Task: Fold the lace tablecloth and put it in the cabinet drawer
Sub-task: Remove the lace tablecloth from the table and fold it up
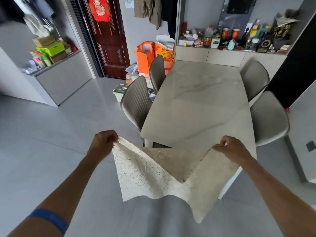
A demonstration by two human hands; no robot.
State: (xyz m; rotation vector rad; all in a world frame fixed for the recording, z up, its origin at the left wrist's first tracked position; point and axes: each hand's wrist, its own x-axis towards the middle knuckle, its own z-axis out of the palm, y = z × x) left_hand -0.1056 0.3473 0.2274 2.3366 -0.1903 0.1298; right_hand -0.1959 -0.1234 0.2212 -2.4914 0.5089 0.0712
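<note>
Here, the person stands at the near end of the marble worktop [201, 103], both arms stretched forward. The left hand [103, 142] pinches one upper corner of the lace tablecloth [153, 175], fingers curled round the edge. The right hand [230, 149] pinches the opposite upper corner, thumb and fingers closed on the cloth. The tablecloth hangs in the air between the two hands, off the worktop, sagging into a deep V at the middle of its top edge. Its lower edge droops unevenly, the right side reaching lower than the left. Through the V, the near corner of the worktop shows. A blue band [51, 219] circles the left forearm.

Four grey chairs sit around the worktop, two on each side; nearest on the left is one ribbed chair [135, 103]. Beyond the worktop, a low cabinet [225, 56] along the far wall carries bottles, cans and boxes. An orange bag [145, 55] stands by a dark red door [109, 40].
</note>
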